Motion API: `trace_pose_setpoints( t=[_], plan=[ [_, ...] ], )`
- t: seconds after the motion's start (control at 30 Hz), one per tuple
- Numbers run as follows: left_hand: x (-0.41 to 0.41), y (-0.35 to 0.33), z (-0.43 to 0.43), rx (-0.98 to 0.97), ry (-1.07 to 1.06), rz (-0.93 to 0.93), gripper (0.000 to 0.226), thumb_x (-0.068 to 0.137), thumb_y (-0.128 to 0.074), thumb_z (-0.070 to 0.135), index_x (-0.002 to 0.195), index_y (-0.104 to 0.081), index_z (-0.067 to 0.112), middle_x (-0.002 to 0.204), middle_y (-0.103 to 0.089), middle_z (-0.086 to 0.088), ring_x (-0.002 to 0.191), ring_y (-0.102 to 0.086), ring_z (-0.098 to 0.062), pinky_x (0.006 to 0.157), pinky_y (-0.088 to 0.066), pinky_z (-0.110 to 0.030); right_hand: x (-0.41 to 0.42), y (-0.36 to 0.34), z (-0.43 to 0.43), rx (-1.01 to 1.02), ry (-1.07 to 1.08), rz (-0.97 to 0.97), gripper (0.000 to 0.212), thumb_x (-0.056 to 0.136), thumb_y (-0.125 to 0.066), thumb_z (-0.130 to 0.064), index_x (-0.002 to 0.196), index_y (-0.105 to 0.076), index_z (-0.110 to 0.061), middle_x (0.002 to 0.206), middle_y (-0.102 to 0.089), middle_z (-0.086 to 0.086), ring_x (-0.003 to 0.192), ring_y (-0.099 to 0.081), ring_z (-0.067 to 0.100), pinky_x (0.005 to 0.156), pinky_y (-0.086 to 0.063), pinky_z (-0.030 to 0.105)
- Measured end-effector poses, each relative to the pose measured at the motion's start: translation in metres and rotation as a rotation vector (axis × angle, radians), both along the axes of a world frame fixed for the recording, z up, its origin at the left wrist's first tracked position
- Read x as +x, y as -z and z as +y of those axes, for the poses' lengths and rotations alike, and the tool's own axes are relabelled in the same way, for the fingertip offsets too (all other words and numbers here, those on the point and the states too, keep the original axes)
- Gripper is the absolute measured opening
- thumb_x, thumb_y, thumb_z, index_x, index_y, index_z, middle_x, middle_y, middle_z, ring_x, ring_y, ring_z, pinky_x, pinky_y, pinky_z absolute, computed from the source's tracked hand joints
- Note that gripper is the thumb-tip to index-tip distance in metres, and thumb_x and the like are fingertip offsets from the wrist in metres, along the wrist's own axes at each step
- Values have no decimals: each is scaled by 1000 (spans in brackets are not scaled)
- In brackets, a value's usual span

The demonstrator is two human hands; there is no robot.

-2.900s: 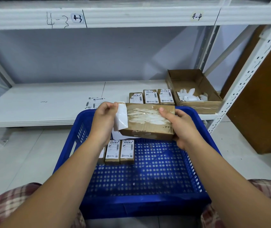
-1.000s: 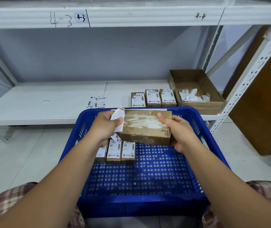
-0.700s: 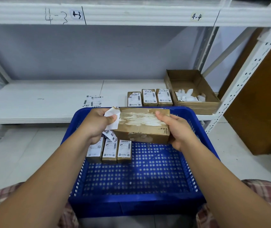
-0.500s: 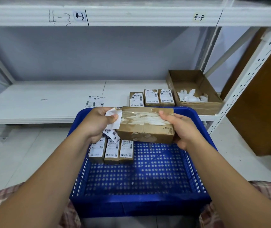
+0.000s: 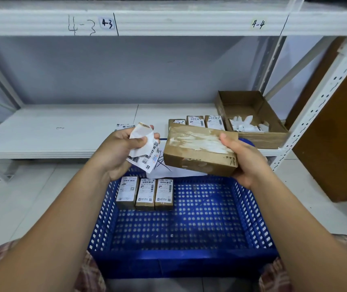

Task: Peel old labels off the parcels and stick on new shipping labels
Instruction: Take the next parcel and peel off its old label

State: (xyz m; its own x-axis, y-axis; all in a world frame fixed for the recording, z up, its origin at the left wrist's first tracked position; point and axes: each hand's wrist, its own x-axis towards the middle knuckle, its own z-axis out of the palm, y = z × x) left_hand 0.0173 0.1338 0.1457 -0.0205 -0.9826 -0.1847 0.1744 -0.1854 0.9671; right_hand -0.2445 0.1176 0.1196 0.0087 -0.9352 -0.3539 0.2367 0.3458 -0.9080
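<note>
The parcel [image 5: 200, 152], a brown carton whose top face is smeared with white label residue, is held tilted above the far edge of a blue basket [image 5: 181, 262]. Three small labelled boxes [image 5: 145, 193] are stood side by side in the basket's far left corner. A white sheet [image 5: 168, 171] is draped over the far rim, partly hidden by the parcel and the peeled label [image 5: 145, 148]. On the white shelf [image 5: 52, 131] behind, three more labelled boxes [image 5: 195, 121] are lined up, their lower parts blocked by the parcel. Just to their right an open cardboard box [image 5: 273, 135] is set, with white paper scraps [image 5: 246, 125] inside. A sheet of labels [image 5: 123, 126] lies on the shelf behind the left hand [image 5: 122, 152] and is mostly covered by it; how many labels it carries cannot be told. The parcel is gripped at its right end by the right hand [image 5: 246, 161], thumb laid on top. The left hand is seen just left of the parcel, apart from it, and the peeled label is pinched, crumpled, between its thumb and fingers, barcode end hanging down.
</note>
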Motion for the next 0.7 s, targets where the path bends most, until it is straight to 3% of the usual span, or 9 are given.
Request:
trace_pose_setpoints(
  t=[0.13,0.2,0.27,0.3,0.33,0.37,0.43,0.57,0.7],
  plan=[
    [2,0,-1,-16,-87,-137,31,89,-47,-11,106,-66,7,102,-70,-10,88,-64,-27,69,-53,-32,0,10,-4,-62,75,56,46,79,-77,-32,122,-65,-22,109,-74,1,102,-69,25,95,-53,50],
    [-1,1,3,-76,-103,-313,43,88,-46,-14,116,-63,14,107,-67,-7,76,-63,-17,54,-50,-22,0,14,-6,-120,106,184,69,72,-83,-35,135,-55,-31,124,-66,2,112,-64,24,101,-49,49],
    [-5,0,9,-157,-111,-525,65,87,-43,-13,132,-48,33,104,-62,5,59,-58,-2,44,-41,-15,3,14,-5,-180,115,301,77,72,-84,-32,139,-47,-34,128,-60,3,114,-60,22,101,-49,43],
    [-6,-1,10,-181,-85,-685,73,86,-42,-12,135,-43,42,109,-58,6,64,-60,-1,45,-39,-14,4,13,-4,-203,113,323,74,74,-84,-29,138,-48,-31,125,-60,2,111,-61,20,96,-51,40],
    [-7,1,10,-200,-49,-876,74,86,-40,-11,135,-44,44,125,-53,2,87,-64,-7,52,-39,-13,5,13,-4,-221,112,327,68,75,-83,-26,135,-50,-27,122,-62,1,107,-63,19,91,-53,37],
    [-8,4,8,-207,-23,-1057,68,85,-40,-10,130,-52,40,144,-40,-3,115,-55,-14,64,-39,-13,7,12,-3,-233,106,327,61,76,-83,-24,130,-53,-24,120,-64,1,104,-65,18,87,-54,35],
    [-13,11,8,-217,-40,-1235,44,86,-43,-6,106,-68,24,155,-24,-5,135,-36,-17,81,-34,-15,9,12,-3,-253,82,329,50,76,-83,-22,120,-58,-21,117,-67,1,101,-67,18,80,-55,32],
    [-23,33,7,-335,-65,-1280,10,84,-53,15,79,-62,14,125,-57,-9,111,-52,-21,84,-39,-25,12,11,-3,-295,12,328,45,75,-83,-21,115,-63,-22,111,-70,-1,97,-68,14,75,-54,26],
    [-27,38,6,-289,24,-1489,46,89,-50,50,82,-64,7,90,-63,-8,85,-59,-26,65,-45,-31,9,10,-2,-335,-18,338,50,76,-82,-20,123,-65,-18,111,-70,-5,99,-67,9,76,-54,22]
  ],
)
